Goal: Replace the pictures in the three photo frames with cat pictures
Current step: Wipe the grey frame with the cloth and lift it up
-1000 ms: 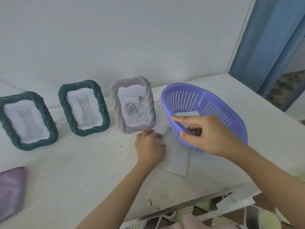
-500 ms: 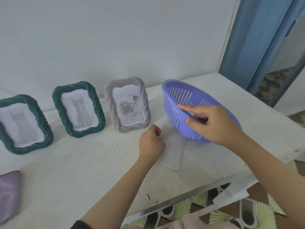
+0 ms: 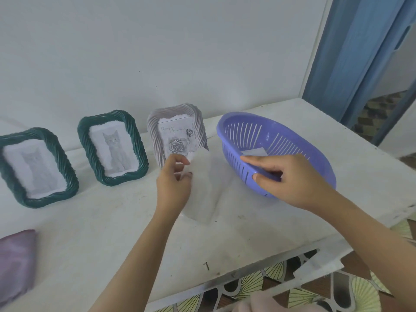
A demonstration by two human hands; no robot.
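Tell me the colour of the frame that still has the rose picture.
Pale grey frame, clearest in the head view.

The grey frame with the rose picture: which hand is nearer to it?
Left. The left hand is directly in front of the grey frame, lifting a white paper sheet by its corner. The right hand is farther right, gripping the purple basket by its rim.

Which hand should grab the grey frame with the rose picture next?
Probably the left hand: it is right in front of the grey twisted-rim photo frame, though holding white paper. The right hand grips the purple slotted plastic basket.
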